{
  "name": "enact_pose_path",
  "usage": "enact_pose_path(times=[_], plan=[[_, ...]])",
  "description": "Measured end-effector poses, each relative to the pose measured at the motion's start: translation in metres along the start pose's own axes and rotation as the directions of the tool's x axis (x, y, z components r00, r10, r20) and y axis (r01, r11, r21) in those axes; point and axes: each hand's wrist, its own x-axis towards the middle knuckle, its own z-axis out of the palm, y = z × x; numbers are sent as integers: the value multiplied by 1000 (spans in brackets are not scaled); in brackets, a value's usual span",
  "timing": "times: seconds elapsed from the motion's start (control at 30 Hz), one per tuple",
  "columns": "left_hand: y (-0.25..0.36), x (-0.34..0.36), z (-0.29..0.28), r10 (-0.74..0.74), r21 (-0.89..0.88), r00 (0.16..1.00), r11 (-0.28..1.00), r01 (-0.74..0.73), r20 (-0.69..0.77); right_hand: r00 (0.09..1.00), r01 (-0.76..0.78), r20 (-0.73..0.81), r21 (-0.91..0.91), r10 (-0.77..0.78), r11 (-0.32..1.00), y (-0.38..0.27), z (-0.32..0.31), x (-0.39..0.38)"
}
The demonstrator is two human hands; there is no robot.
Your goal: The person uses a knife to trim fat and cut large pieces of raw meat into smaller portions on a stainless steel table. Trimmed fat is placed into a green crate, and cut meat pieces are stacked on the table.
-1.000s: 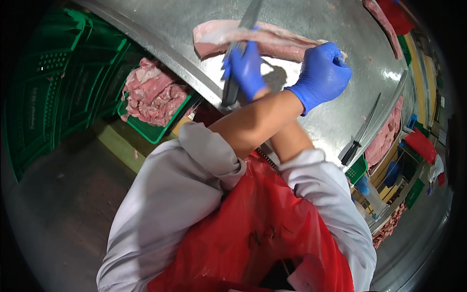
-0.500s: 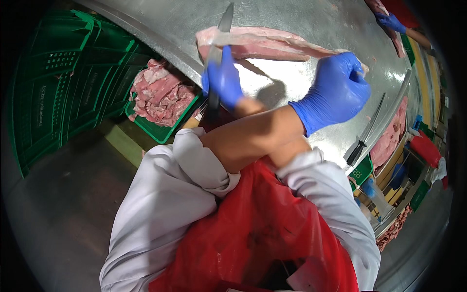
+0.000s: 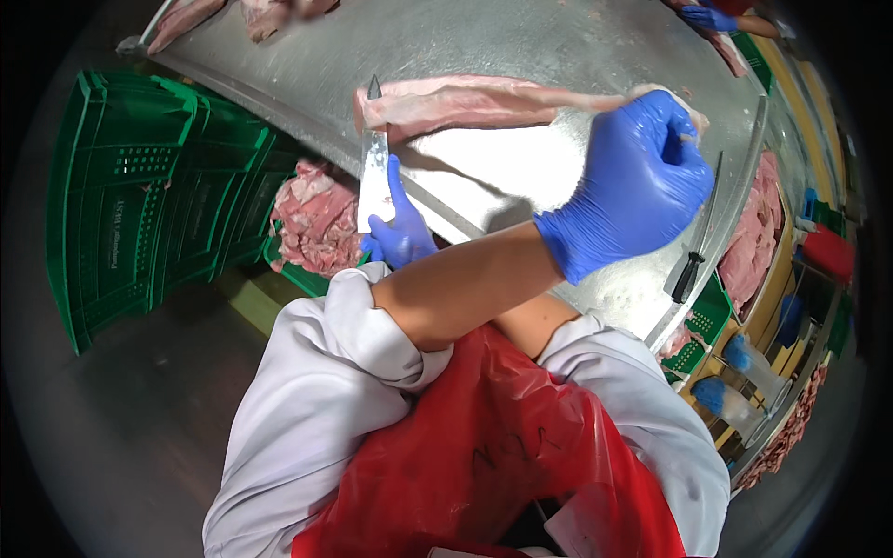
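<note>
Left hand (image 3: 642, 181) is closed in a fist on the right end of the meat strip (image 3: 474, 104), which stretches away leftward from it, long axis running crosswise over the metal surface (image 3: 558, 51). Right hand (image 3: 400, 234), reaching across beneath the left forearm, is nearer the strip's left end, gripping a knife (image 3: 374, 167), its handle hidden; the blade passes under a flap at that end, tip showing beyond the strip's far edge. Near-side and rightward of the strip lies another knife (image 3: 690, 272).
</note>
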Motion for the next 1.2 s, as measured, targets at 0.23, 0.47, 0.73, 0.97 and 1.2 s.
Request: enact_pose_path(times=[0.23, 0.47, 0.73, 0.97, 1.2], plan=[[49, -78, 166, 107, -108, 654, 993, -38, 749, 697, -623, 361, -125, 620, 772, -105, -19, 112], [25, -32, 4, -225, 173, 227, 959, 226, 948, 723, -645, -513, -261, 463, 718, -100, -197, 58], [-124, 9, -329, -325, 973, 920, 143, -181, 219, 767, -629, -435, -656, 472, 418, -109, -218, 51], [-145, 15, -339, -217, 906, 903, 296, -301, 371, 646, -749, -445, -526, 621, 403, -130, -197, 56], [-148, 20, -322, -175, 902, 924, 339, -266, 339, 576, -814, -340, -322, 743, 483, -239, -182, -130]])
